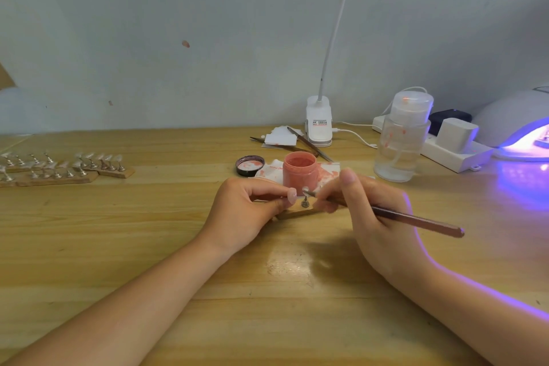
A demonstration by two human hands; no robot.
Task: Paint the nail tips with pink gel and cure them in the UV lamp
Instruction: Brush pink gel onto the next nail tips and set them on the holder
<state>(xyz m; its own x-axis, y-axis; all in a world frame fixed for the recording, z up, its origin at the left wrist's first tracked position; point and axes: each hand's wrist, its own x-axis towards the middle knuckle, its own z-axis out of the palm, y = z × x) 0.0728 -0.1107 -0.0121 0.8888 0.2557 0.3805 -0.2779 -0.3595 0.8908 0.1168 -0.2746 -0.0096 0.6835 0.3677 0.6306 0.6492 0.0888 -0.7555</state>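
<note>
My left hand (252, 211) grips the left end of a small wooden holder strip (297, 213) on the table. A clear nail tip (305, 190) stands on a metal stand (305, 203) on that strip. My right hand (368, 211) pinches a brown brush (416, 221), whose tip touches the nail tip. Just behind stands an open jar of pink gel (300, 171) on a stained white paper (326, 172). At the right edge the UV lamp (517, 128) glows purple.
The jar's black lid (250, 165) lies left of the jar. Wooden strips with several nail tips (59, 168) sit at the far left. A clear pump bottle (401, 137), power strip (454, 151), clip lamp (319, 125) and tweezers (309, 144) stand behind.
</note>
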